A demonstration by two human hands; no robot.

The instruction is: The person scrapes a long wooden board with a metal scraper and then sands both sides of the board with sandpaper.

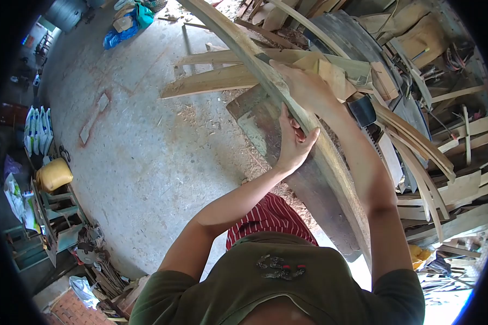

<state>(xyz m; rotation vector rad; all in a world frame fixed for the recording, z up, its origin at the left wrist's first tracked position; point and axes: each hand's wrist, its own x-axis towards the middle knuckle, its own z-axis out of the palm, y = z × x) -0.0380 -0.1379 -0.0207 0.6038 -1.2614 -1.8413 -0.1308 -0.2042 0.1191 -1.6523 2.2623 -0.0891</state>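
Observation:
A long, curved wooden plank (336, 168) runs diagonally from the top of the head view down to my right side. My left hand (296, 142) grips its near edge, thumb over the top and fingers curled beneath. Farther along, my right hand (301, 89) is closed over the plank's upper side, its fingers partly hidden. A small dark patch (263, 57) shows on the wood right by the right fingertips; I cannot tell whether it is a loose piece. Below the plank lies a broad, worn, dark board (255, 116).
Cut wooden boards (211, 81) jut out beyond my hands. A black-ended tool (362, 111) lies beside my right forearm, near stacked curved strips (417, 146). Wood shavings litter the concrete floor (146, 146). A yellow container (54, 174) stands at the left.

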